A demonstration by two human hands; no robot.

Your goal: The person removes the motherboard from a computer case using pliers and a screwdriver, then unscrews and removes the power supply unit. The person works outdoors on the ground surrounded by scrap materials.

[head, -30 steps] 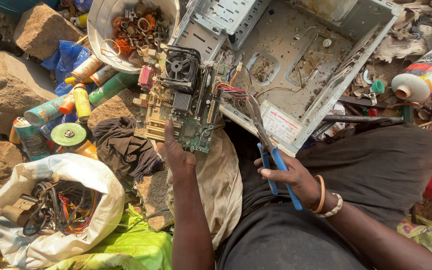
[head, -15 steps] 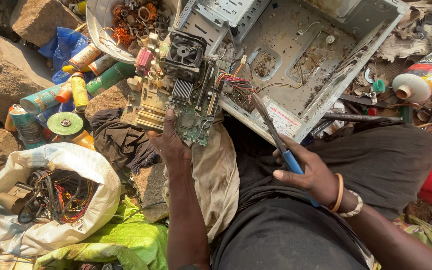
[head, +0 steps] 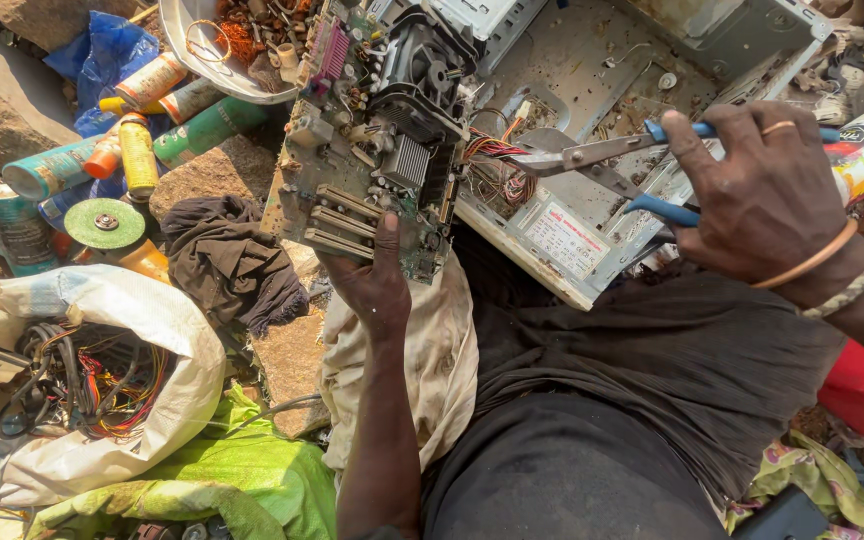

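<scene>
The circuit board [head: 372,160] is matt green, dusty, with a black plastic fan and a ribbed metal heatsink. The pliers [head: 602,165] are dull grey metal with smooth blue plastic handles. The case [head: 652,60] is bare sheet metal, dirty and scratched. The sack [head: 102,300] is white woven plastic. The rag [head: 227,260] is dark, rough cloth. The cans [head: 47,170] look glossy.

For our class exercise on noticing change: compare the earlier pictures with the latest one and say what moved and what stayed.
The right hand raised the blue-handled metal pliers from the lap to the coloured wires. The left hand kept holding the green circuit board, lifting it slightly. The grey metal computer case and white sack stayed put.
</scene>
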